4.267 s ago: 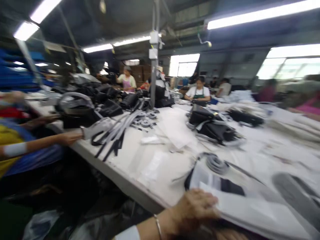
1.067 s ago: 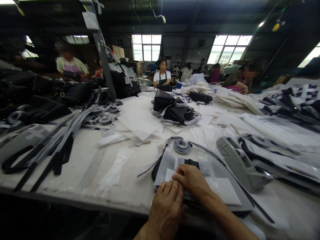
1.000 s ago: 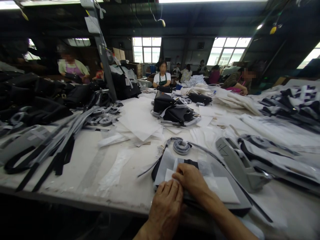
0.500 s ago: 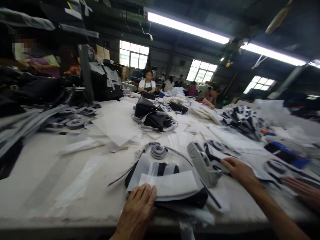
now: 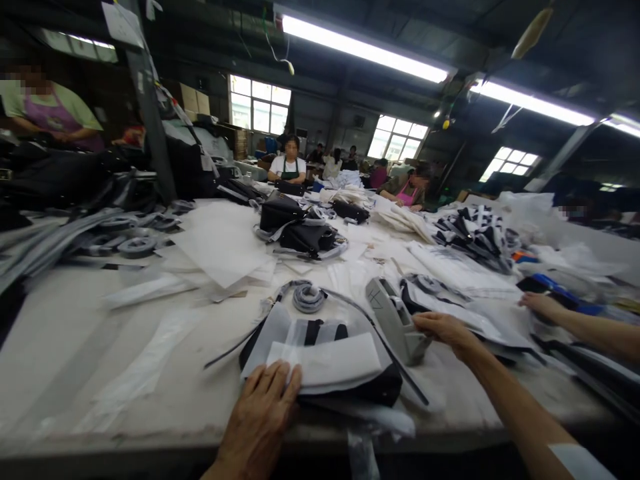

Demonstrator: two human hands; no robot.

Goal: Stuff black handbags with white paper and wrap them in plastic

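Observation:
My left hand [image 5: 260, 417] lies flat, fingers together, on the near edge of a white sheet [image 5: 333, 360]. The sheet is folded over a black bag [image 5: 367, 392] at the table's front. My right hand [image 5: 444, 329] reaches to the right of the bag. Its fingers are bunched at the near end of a grey tape dispenser [image 5: 391, 317]; what they pinch is not visible. A coiled grey strap [image 5: 307, 297] lies just behind the bag.
A co-worker's hand [image 5: 537, 303] reaches in from the right. Black bags [image 5: 300, 230] sit mid-table beside large white sheets [image 5: 220, 243]. Rolled straps [image 5: 127, 243] lie at the left near a pole [image 5: 150, 113]. A black-and-white pile [image 5: 475, 227] is at the right. Seated workers are at the far end.
My right hand left the white sheet and moved right to the tape dispenser. My left hand stayed on the sheet. The view swung right, and a co-worker's arm came in.

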